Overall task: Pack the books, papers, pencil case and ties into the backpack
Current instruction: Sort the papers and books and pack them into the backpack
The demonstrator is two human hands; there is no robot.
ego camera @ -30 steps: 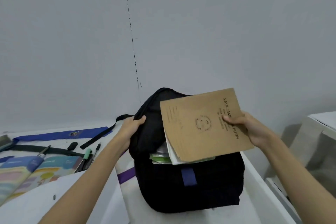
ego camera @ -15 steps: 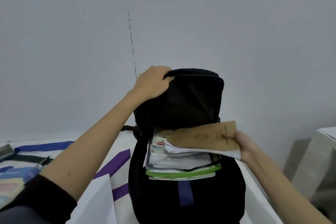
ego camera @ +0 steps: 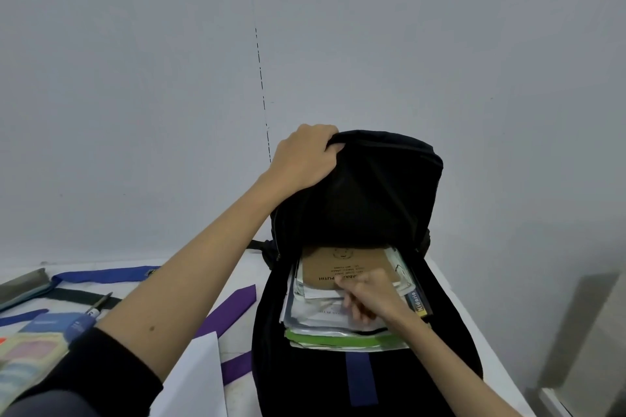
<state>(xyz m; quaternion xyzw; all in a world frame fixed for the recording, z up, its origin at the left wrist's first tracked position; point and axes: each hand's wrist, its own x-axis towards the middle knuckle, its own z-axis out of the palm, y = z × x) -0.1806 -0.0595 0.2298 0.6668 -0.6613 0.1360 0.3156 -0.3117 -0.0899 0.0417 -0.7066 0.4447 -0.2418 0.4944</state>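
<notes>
The backpack flap is gripped and held up by the left hand. The brown book, lying inside, is pinched by the right hand.

Left hand raised high, fingers curled over and gripping the top edge of the backpack, knuckles up. Left forearm bare, stretched diagonally up from lower left, dark sleeve bunched near the elbow. Right hand lower, reaching in from lower right, fingers bent and pressed into the stack at the bag's mouth, fingertips on the brown notebook; exact grip unclear. Right forearm bare.
</notes>
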